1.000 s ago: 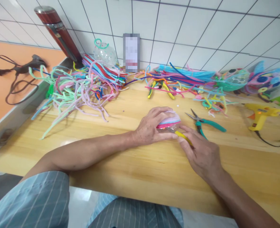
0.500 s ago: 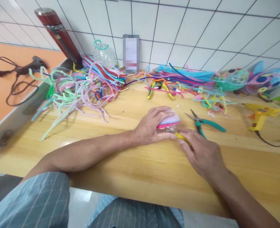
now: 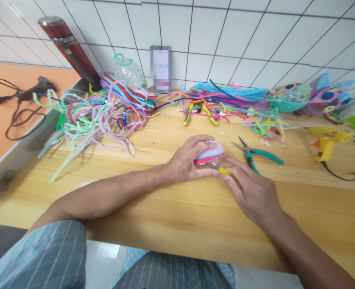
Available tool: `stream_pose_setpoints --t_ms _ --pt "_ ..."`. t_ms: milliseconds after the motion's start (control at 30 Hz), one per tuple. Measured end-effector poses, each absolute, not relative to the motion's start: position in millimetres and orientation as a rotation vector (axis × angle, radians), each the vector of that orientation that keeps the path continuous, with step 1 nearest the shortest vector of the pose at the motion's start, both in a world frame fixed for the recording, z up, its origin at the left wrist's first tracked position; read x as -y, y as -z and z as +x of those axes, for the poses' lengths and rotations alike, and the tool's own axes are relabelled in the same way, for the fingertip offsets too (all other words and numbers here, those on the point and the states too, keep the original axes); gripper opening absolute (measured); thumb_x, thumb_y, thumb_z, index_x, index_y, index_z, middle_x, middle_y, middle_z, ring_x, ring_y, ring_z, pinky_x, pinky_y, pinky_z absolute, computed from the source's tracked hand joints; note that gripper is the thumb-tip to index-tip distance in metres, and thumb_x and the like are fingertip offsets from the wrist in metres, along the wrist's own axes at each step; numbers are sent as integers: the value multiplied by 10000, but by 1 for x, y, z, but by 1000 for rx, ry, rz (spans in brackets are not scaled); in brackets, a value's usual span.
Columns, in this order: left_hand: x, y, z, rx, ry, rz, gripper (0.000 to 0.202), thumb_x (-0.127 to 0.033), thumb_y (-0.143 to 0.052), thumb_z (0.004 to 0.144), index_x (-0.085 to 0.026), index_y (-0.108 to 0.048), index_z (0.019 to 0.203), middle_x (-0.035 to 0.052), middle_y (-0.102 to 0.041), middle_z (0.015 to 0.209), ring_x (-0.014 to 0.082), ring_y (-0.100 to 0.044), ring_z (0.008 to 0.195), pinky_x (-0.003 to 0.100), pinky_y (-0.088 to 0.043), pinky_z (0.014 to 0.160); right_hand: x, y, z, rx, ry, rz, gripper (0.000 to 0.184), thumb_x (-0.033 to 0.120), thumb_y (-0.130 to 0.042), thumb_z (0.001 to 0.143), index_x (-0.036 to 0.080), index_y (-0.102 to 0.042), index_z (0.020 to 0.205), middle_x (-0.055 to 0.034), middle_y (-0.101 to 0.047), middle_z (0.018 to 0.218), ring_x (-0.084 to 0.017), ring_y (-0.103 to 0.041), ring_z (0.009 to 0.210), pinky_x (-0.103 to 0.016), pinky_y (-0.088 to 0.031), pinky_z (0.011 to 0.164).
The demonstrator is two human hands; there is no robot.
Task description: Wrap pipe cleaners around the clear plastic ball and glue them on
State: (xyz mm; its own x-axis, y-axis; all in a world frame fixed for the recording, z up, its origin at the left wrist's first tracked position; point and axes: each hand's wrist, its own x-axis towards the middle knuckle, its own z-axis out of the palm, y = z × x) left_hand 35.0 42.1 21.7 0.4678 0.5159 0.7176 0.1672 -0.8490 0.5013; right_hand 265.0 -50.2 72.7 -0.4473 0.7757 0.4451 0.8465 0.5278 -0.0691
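My left hand (image 3: 185, 159) is wrapped round a small clear plastic ball (image 3: 216, 161), resting low over the wooden table. Bands of lilac, light blue and pink pipe cleaner (image 3: 214, 149) cover the ball's upper part, while its lower side is bare and see-through. On the ball's right, my right hand (image 3: 257, 190) pinches a short yellow pipe cleaner (image 3: 228, 173) between thumb and fingers. One end of the yellow piece lies by the ball's lower edge, near my left thumb. My left palm hides the ball's far left side.
Green-handled needle-nose pliers (image 3: 266, 155) lie open beyond my right hand. A yellow glue gun (image 3: 326, 142) with a cord is at the right. Yellow pliers (image 3: 209, 114), piled pipe cleaners (image 3: 84, 116), a phone (image 3: 161, 69) and a red flask (image 3: 70, 50) line the back.
The view has shifted slightly, moving the scene a little left. My right fingers have edged closer against the ball with the yellow pipe cleaner; my left hand keeps its hold.
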Motion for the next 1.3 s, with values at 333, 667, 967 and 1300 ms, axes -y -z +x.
stream_pose_setpoints --t_ms 333,667,967,1300 --pt "-38 -20 37 -616 -1317 2254 632 -539 -851 883 -210 -639 1379 198 -683 1431 317 -657 1381 523 -542 1174 52 -66 261 2256 100 -1394 205 298 -531 1108 256 -729 1139 -68 -825 1294 -239 -817 1141 -346 -662 786" --pt "-43 -18 37 -564 -1367 2289 739 -626 -863 833 -203 -609 1384 212 -689 1413 326 -668 1371 538 -564 1146 46 -67 273 2313 84 -1305 211 289 -527 1111 250 -734 1133 -73 -820 1304 -229 -819 1136 -342 -666 811" --pt "-46 -18 36 -540 -1363 2298 790 -609 -906 791 -218 -587 1398 201 -695 1399 330 -678 1364 544 -578 1120 41 -65 283 2369 36 -1282 235 315 -543 1099 258 -763 1160 -71 -805 1345 -226 -824 1096 -322 -654 753" --pt "-48 -22 31 -512 -1288 2337 766 -564 -888 834 -216 -589 1448 231 -651 1478 343 -630 1438 555 -545 1184 35 -54 288 2392 239 -1182 225 298 -557 1106 223 -769 1097 -85 -814 1317 -183 -819 967 -286 -587 725"
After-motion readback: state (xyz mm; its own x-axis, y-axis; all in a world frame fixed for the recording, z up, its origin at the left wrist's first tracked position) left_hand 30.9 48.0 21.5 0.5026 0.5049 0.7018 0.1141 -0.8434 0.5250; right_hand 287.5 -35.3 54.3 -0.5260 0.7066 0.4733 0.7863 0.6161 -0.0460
